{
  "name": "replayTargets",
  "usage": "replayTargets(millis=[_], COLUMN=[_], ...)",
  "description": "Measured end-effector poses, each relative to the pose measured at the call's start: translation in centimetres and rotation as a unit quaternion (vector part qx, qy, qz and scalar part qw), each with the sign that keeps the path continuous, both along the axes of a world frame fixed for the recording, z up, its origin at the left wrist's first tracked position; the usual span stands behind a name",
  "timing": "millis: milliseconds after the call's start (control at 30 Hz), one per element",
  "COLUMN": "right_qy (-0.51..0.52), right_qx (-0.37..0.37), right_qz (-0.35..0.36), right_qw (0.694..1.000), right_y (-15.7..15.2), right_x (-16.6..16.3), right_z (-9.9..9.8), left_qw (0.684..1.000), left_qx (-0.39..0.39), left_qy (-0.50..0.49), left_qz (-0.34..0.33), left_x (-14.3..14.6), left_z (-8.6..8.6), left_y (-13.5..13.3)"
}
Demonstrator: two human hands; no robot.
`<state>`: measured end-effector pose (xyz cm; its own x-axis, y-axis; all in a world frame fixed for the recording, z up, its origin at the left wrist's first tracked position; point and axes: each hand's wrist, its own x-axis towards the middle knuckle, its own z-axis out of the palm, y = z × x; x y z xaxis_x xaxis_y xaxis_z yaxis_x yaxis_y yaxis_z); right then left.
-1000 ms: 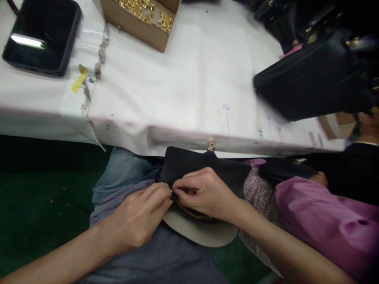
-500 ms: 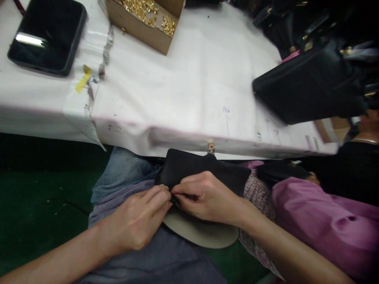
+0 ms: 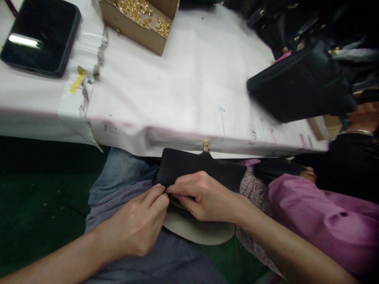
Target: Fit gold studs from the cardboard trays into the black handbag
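Note:
A small black bag [image 3: 189, 165] with a gold clasp [image 3: 206, 147] at its top edge lies in my lap, against the table's front edge. My left hand [image 3: 137, 225] is closed, its fingertips pinching the bag's lower left edge. My right hand [image 3: 201, 195] is closed too, pinching the same spot from the right, fingertips meeting the left ones. What sits between the fingertips is too small to make out. A beige rounded flap [image 3: 198, 232] shows under my right hand.
The white-covered table [image 3: 177, 86] holds a cardboard box of gold hardware [image 3: 139, 19], a black tablet [image 3: 40, 35] at far left and a large black bag [image 3: 299, 85] at right. A person in a pink sleeve [image 3: 319, 221] sits close on my right.
Both hands stay pinched together on the bag's edge; they have shifted slightly left and the fingertips have closed tighter. The view has drifted a little.

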<state>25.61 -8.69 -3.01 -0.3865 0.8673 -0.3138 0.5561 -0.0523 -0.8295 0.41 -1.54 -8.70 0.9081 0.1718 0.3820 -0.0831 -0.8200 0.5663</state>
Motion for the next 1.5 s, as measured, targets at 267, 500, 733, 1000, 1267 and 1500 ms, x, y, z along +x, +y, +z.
replayTargets(millis=[267,500,733,1000,1267,1500], right_qy=[-0.011,-0.003,0.011,0.01,-0.031,-0.043], right_qx=[-0.008,-0.009,0.013,0.007,-0.011,-0.006], right_qz=[0.041,0.093,0.064,0.073,0.03,0.028], right_qw=[0.999,0.996,0.998,0.997,0.999,0.999], right_y=[0.9,1.6,0.9,0.4,0.3,0.5], right_x=[0.3,-0.1,-0.3,-0.6,-0.4,-0.6], right_z=[0.4,0.1,-0.2,-0.5,0.4,0.7], left_qw=[1.0,0.999,0.998,0.999,0.998,0.989], left_qx=[0.017,0.02,0.034,0.038,-0.053,-0.129], left_qy=[0.006,0.027,0.003,0.02,0.019,0.037], left_qz=[0.024,0.015,0.048,0.031,0.037,0.056], left_x=[0.4,-0.8,0.2,-0.3,-0.5,-1.4], left_z=[0.6,-0.7,0.8,0.6,-1.0,-1.6], left_y=[-0.5,-2.2,-2.2,-2.4,-2.6,-3.1])
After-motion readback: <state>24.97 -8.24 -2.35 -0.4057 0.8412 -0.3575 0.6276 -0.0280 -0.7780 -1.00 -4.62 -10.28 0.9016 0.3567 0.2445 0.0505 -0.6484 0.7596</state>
